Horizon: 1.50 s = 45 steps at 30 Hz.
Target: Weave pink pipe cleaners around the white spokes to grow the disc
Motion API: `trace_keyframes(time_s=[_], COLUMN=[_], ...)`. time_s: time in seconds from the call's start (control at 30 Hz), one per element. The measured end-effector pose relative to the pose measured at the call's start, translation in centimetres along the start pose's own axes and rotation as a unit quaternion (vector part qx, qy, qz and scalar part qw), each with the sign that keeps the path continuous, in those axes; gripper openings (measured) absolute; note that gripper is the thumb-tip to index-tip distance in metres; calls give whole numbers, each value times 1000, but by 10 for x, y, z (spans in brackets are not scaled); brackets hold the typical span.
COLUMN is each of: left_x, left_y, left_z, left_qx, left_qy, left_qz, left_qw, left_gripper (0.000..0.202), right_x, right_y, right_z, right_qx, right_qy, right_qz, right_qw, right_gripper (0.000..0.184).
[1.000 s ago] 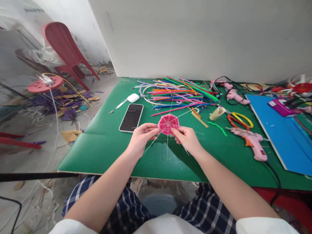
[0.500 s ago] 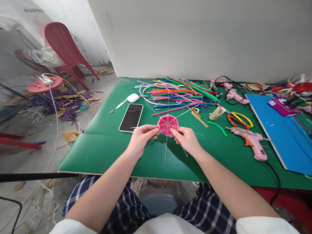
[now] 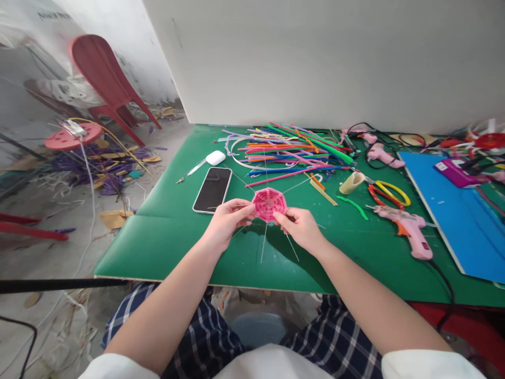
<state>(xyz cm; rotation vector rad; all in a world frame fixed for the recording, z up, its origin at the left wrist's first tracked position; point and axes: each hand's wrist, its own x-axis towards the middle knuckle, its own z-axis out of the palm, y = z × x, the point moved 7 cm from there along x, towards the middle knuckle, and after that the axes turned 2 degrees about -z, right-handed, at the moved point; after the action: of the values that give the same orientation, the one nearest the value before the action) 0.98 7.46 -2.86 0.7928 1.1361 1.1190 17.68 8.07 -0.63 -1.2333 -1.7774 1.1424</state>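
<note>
We hold a small pink woven disc (image 3: 268, 203) between both hands, just above the green table (image 3: 165, 237). Our left hand (image 3: 225, 222) pinches the disc's left edge, thumb and forefinger closed on it and the other fingers curled under. Our right hand (image 3: 302, 227) grips the lower right edge in the same closed pinch. The disc sits just beyond the fingertips, midway between the hands, so neither is nearer, and its flat face is turned up toward us. Thin pale spokes (image 3: 263, 247) stick out from its rim on all sides. Two run back toward us between the wrists; others point away toward the pile of coloured strips (image 3: 288, 150). We cannot tell whether either hand also holds a loose strand. A phone (image 3: 213, 189) lies near the left hand, and a glue gun (image 3: 406, 229) lies well apart to the right.
</note>
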Motion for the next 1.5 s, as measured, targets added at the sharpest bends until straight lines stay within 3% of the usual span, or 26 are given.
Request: trace_keyframes(time_s=[0.23,0.57,0.93,1.03,1.17,1.2,1.33,1.5], left_x=[1,0,-5,-6,-8,-9,-12,-13], left_y=[8,6,15,17,22,23,26,21], left_z=[-2,-1,0,-1,-1,-1,4,13], left_qx=[80,75,116,129,154,162,186,216], left_qy=[3,4,22,12,-20,-30,-59,-102], left_qz=[45,19,43,41,52,57,69,58], left_qw=[996,997,992,991,987,985,978,969], left_gripper=[25,28,25,24,21,21,19,15], right_x=[-1,0,-1,-1,-9,-10,0,-6], right_y=[0,3,6,5,3,4,1,-1], right_z=[1,3,9,7,-4,-11,-44,-18], right_qx=[29,48,45,41,37,36,54,-22], right_qy=[-6,-20,-30,-81,-283,-302,-202,-236], right_qz=[8,32,52,62,82,89,73,86], right_qw=[1000,998,997,994,955,948,975,968], right_gripper=[31,29,33,32,27,29,28,30])
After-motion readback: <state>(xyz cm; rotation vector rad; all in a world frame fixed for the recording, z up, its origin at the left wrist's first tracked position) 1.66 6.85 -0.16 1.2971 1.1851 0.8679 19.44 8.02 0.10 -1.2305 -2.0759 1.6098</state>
